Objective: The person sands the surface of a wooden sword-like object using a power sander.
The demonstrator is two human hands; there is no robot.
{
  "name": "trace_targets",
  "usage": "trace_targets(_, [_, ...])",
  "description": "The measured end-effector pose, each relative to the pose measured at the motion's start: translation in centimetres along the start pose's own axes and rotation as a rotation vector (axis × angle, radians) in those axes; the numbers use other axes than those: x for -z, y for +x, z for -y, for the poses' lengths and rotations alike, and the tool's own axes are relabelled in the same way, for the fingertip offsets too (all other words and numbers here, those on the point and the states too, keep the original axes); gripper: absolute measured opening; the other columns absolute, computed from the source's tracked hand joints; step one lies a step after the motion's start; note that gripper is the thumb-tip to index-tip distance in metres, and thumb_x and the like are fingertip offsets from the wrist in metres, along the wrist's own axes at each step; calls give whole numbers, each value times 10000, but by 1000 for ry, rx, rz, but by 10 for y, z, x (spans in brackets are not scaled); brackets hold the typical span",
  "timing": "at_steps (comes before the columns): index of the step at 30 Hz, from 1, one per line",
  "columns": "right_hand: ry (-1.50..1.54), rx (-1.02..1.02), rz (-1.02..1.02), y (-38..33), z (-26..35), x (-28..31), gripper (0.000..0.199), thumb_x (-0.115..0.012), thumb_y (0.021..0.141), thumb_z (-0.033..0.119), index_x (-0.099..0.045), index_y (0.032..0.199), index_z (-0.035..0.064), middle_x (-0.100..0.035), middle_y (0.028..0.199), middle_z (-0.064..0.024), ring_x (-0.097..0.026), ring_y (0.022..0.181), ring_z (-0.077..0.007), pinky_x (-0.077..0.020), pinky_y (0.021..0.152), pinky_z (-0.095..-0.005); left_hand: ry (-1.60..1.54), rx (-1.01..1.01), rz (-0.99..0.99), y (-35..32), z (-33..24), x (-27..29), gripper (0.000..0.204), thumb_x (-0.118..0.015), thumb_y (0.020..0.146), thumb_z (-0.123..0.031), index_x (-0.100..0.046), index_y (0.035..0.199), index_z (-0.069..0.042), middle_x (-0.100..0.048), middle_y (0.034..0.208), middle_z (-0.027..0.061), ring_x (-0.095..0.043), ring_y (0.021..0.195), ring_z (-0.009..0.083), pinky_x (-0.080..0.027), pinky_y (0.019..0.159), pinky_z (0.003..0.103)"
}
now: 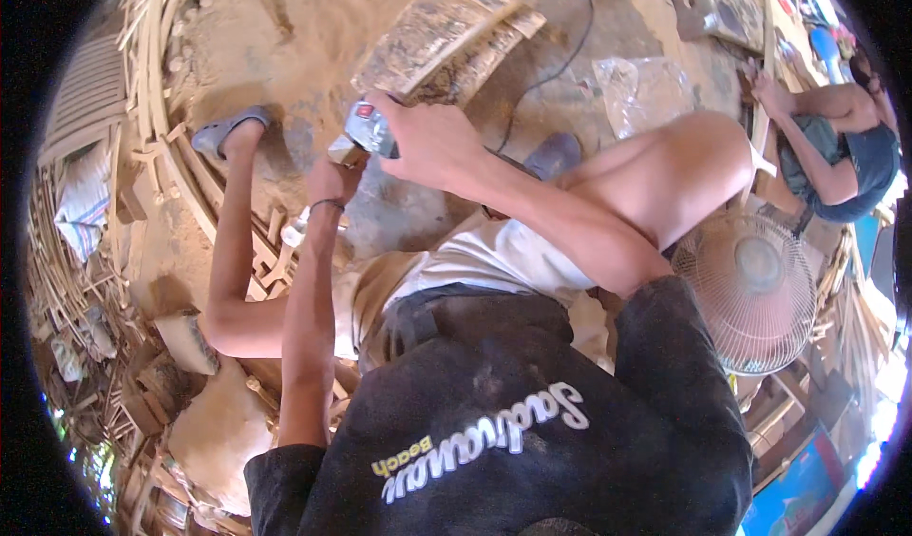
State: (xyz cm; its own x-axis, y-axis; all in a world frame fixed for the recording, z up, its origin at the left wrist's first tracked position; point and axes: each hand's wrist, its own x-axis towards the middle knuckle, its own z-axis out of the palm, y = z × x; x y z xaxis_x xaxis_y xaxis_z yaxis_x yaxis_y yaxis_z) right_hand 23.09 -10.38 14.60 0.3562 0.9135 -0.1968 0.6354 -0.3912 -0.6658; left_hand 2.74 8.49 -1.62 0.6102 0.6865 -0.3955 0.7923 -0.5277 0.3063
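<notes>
My right hand is wrapped round a compact grey handheld power tool with a red patch on it; its exact kind is hard to make out. Just below the tool, my left hand is closed on a small pale wood piece, which sits close against the tool's underside. Whether the two touch cannot be seen clearly. Both hands are in front of my lap, beside the near end of a low, dusty wooden plank bench.
A dark cord curves over the floor right of the bench, near a clear plastic bag. A round caged fan stands at my right. Long wood strips lie at left. Another person sits at far right.
</notes>
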Motion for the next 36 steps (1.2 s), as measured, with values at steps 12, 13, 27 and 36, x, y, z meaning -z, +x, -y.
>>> trace_targets(12, [-84,-123,25,-6,-15,8,795,-829,869,411,-503,1524,100,-805,998,-238,-796,929,-439,-620,821,-556,38,-3,30,-11,-26,29,445,-846,898,-515,-824,1181,-173,-819,1084,200,-779,1007,430,-620,850,522])
trace_targets(13, [-86,-148,18,-6,-20,13,791,-826,872,421,-505,1523,109,-806,1006,-235,-797,938,-438,-620,828,-554,39,12,38,-11,-26,30,441,-844,899,-517,-826,1168,-169,-818,1076,203,-779,997,432,-620,845,525])
trace_targets(27, [-335,-551,-318,23,-175,121,858,-831,836,592,-536,1497,131,-788,1209,-270,-761,1159,-456,-597,998,-544,37,-8,44,-16,-28,30,403,-835,922,-460,-834,1216,-185,-810,1045,217,-784,965,428,-624,827,515])
trace_targets(36, [-102,-252,-58,6,-65,54,838,-846,857,553,-531,1497,111,-797,1119,-255,-782,1050,-442,-604,901,-560,-80,-65,78,-52,99,33,420,-768,1002,-441,-800,1258,-110,-834,1144,146,-802,1051,333,-629,874,420])
